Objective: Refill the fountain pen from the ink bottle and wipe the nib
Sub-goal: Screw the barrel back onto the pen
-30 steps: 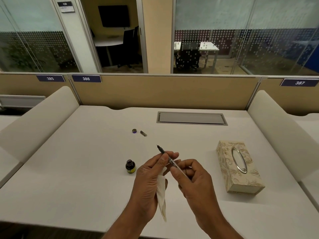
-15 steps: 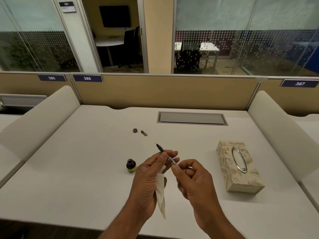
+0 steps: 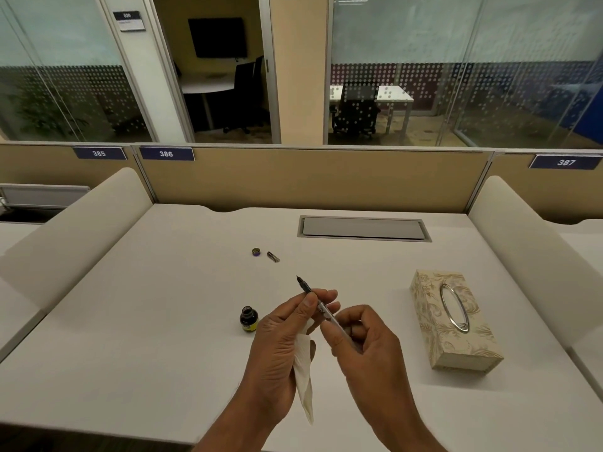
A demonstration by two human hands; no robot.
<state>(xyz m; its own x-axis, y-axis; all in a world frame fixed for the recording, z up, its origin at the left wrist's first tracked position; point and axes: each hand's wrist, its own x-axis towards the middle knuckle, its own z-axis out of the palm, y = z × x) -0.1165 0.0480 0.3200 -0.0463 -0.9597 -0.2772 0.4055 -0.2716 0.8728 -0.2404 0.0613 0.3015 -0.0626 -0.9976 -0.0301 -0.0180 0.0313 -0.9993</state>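
The fountain pen (image 3: 305, 287) is held over the white desk (image 3: 156, 321) with its dark nib pointing up and away to the left. My left hand (image 3: 280, 347) pinches the pen just behind the nib and also holds a folded white tissue (image 3: 305, 383) that hangs below the palm. My right hand (image 3: 368, 347) grips the pen's clear rear part. The open ink bottle (image 3: 248, 319) stands on the desk just left of my left hand.
The bottle's cap (image 3: 256, 252) and a small dark pen part (image 3: 273, 257) lie farther back on the desk. A patterned tissue box (image 3: 453, 321) sits to the right. A grey cable hatch (image 3: 363, 228) is set in the desk near the beige partition (image 3: 310, 177).
Both hands and the pen have stayed almost in place; the right fingers shifted slightly on the pen's rear part.
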